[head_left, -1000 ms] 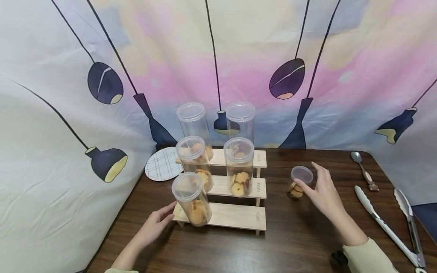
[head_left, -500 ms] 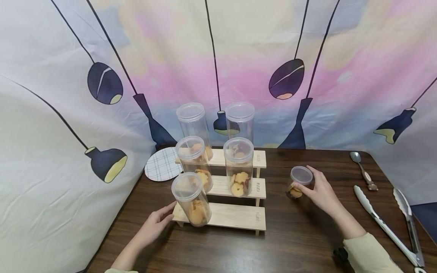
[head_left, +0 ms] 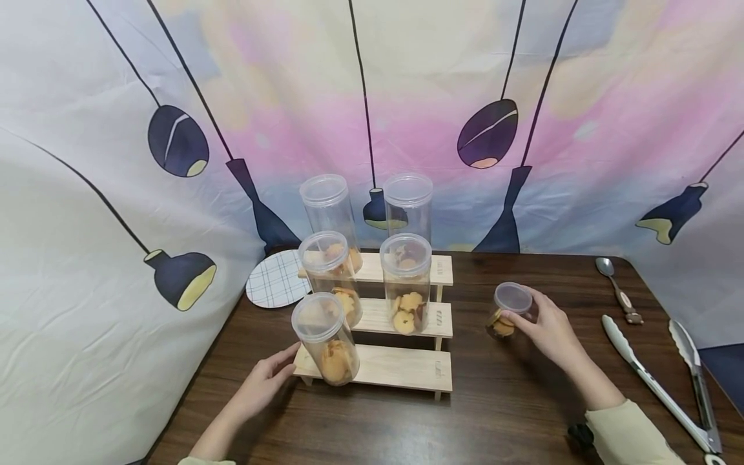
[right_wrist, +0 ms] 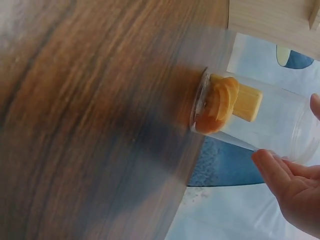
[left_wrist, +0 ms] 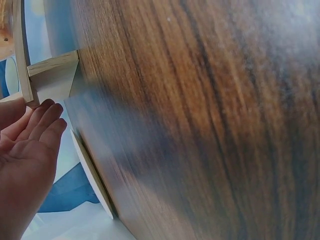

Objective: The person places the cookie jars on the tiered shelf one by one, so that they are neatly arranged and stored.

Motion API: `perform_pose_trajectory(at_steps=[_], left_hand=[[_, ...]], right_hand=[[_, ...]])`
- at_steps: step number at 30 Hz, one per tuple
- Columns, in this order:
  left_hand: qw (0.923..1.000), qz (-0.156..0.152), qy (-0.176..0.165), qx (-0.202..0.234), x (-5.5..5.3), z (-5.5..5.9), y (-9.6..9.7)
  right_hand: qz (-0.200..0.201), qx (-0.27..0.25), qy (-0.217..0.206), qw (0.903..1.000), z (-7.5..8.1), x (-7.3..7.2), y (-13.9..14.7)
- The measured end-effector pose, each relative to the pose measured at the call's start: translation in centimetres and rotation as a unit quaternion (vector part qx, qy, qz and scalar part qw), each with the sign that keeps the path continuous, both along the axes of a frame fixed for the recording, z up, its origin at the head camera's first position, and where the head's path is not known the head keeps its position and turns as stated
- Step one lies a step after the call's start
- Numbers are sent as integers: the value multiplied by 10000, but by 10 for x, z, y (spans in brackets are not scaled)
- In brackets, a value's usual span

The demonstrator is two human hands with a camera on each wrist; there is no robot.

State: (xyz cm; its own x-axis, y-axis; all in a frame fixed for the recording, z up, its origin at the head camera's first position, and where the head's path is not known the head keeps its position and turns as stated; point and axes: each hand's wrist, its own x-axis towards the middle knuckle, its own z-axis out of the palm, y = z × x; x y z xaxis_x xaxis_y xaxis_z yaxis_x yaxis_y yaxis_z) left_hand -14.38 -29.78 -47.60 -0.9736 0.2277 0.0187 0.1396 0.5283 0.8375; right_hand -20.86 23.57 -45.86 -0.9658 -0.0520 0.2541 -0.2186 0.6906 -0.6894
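Note:
My right hand (head_left: 551,330) grips a clear lidded jar of cookies (head_left: 501,321) near its top, thumb on one side and fingers on the other. In the right wrist view the jar (right_wrist: 272,117) stands with its base on the table, several cookies (right_wrist: 220,106) at its bottom. At the left, my left hand (head_left: 263,382) pinches the end of the lowest step of a three-step wooden rack (head_left: 401,366). The left wrist view has the thumb by the board's end (left_wrist: 22,65) and the fingers below. One cookie jar (head_left: 325,342) stands on that lowest step.
Two cookie jars, one at left (head_left: 331,278) and one at right (head_left: 407,290), stand on the middle step. Two more (head_left: 327,206) are on the top step. A checked round mat (head_left: 278,281) lies behind left. Tongs (head_left: 657,381) and a spoon (head_left: 619,290) lie right.
My right hand's fingers have closed in against the jar near its lid. My left hand and the rack have stayed in place.

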Motion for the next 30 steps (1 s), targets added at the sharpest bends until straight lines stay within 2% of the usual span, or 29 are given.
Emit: perform_pose_trajectory(at_steps=[9, 15, 22, 30], left_hand=[[9999, -58, 78, -68, -1, -1, 0], [9999, -64, 103, -49, -2, -1, -1], [9999, -77, -22, 126, -1, -1, 0], [10000, -22, 5, 72, 0, 0, 1]], right_hand=[[-168, -66, 439, 9989, 5, 8, -3], [-301, -132, 619, 9975, 16, 16, -5], [-395, -61, 857, 9955, 30, 30, -10], [-452, -89, 1002, 9939, 46, 45, -18]])
